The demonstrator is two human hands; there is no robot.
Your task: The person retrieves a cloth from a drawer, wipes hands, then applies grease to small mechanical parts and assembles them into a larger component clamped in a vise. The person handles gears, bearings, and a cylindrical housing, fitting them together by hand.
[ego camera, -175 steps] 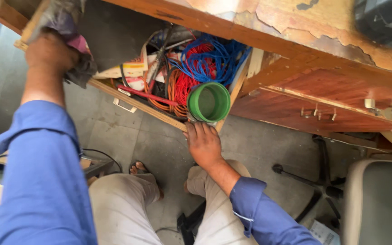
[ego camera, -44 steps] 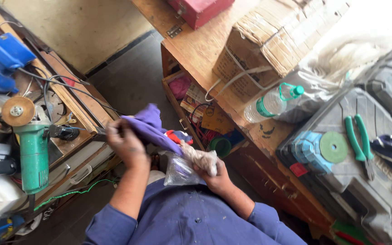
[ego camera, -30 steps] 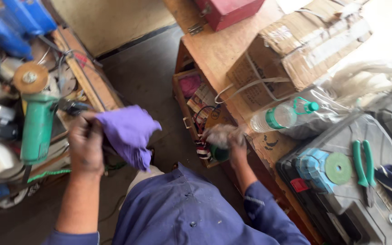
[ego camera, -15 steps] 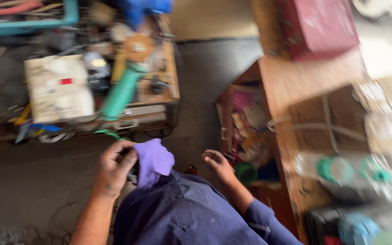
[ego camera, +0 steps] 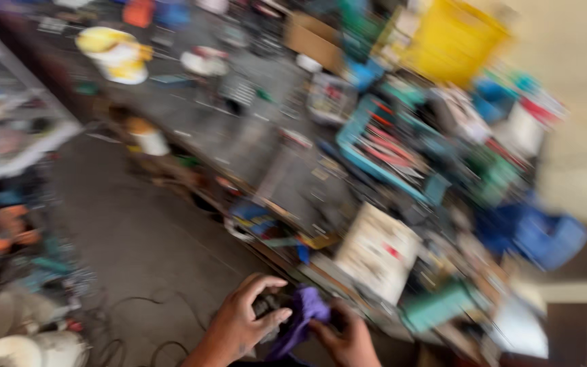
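- Left hand (ego camera: pixel 239 326): fingers curled on a small dark object, touching purple cloth (ego camera: pixel 304 316).
- Cloth: bunched between both hands, over the floor.
- Right hand (ego camera: pixel 348 340): fingers pinching the cloth; wiping apparently underway, needing firmer grip.
- Cluttered tabletop (ego camera: pixel 266 149) beyond, blurred.

We have one view only, worn on the head and tilted down and forward over a cluttered grey workbench (ego camera: pixel 253 136) that runs diagonally away. Motion blur smears everything. Our two hands (ego camera: pixel 246 323) sit close at the bottom edge; the concrete floor (ego camera: pixel 144 238) lies lower left.
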